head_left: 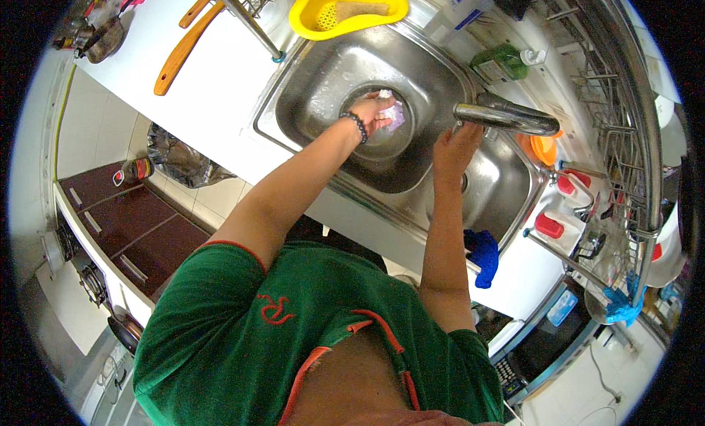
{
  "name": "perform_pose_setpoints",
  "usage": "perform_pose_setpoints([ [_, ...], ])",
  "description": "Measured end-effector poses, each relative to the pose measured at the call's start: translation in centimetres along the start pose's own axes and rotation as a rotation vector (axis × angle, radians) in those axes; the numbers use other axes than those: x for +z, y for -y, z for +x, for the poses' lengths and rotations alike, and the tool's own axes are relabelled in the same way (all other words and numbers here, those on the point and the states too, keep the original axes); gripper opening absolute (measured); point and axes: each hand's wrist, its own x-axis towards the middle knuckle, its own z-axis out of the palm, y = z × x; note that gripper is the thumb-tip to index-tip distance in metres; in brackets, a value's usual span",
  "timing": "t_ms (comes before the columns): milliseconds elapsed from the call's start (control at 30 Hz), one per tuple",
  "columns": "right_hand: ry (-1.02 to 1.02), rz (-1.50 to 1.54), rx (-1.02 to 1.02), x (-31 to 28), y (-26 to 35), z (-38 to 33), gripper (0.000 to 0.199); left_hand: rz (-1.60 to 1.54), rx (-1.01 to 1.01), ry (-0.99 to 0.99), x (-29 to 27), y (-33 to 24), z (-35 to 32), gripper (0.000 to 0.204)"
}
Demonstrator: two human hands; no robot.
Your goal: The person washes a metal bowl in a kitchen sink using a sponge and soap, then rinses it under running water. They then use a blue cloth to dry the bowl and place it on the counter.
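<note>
Over the round drain area of the larger steel sink basin [301, 95], my left hand [369, 113] has its fingers closed on a crumpled white and pale purple piece [394, 116]. Whether it is cloth or a scrubber I cannot make out. A dark beaded bracelet [355, 125] circles that wrist. My right hand [457, 148] is raised at the metal faucet [507, 116], above the divider between the two basins. Its fingers bend against the faucet under the spout, which partly hides them.
A yellow drainer basket [349, 15] holding a brown sponge rests at the sink's far edge. Behind the faucet stands a green soap bottle [503, 62]. A blue cloth [481, 258] hangs by the smaller basin [503, 183]. Wooden-handled utensils [187, 53] lie on the left counter; a metal rack [624, 132] rises at right.
</note>
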Motion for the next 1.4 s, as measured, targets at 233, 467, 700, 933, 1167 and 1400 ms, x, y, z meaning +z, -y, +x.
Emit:
perform_pose_setpoints([
  [233,0.051,-0.006,0.036,-0.3,0.2,-0.2,0.047,0.082,-0.011,0.025,1.7,0.4,2.3,0.073],
  [467,0.062,0.026,0.064,-0.3,0.2,-0.2,0.050,0.099,0.000,-0.031,3.0,0.7,3.3,0.053],
  [700,0.083,0.054,0.103,0.0,-0.1,-0.8,0.053,0.148,0.021,-0.061,4.2,0.8,3.0,0.049],
  [933,0.100,0.083,0.110,-0.4,0.4,-0.5,0.052,0.155,0.022,-0.018,5.0,1.8,4.6,0.033],
  [1167,0.019,0.071,0.124,-1.0,0.2,-0.9,0.052,0.654,0.024,-0.035,8.4,3.3,12.5,0.064],
  [1400,0.121,0.555,0.588,1.7,2.0,-5.1,0.047,1.232,0.566,-0.294,8.2,3.3,10.3,0.064],
])
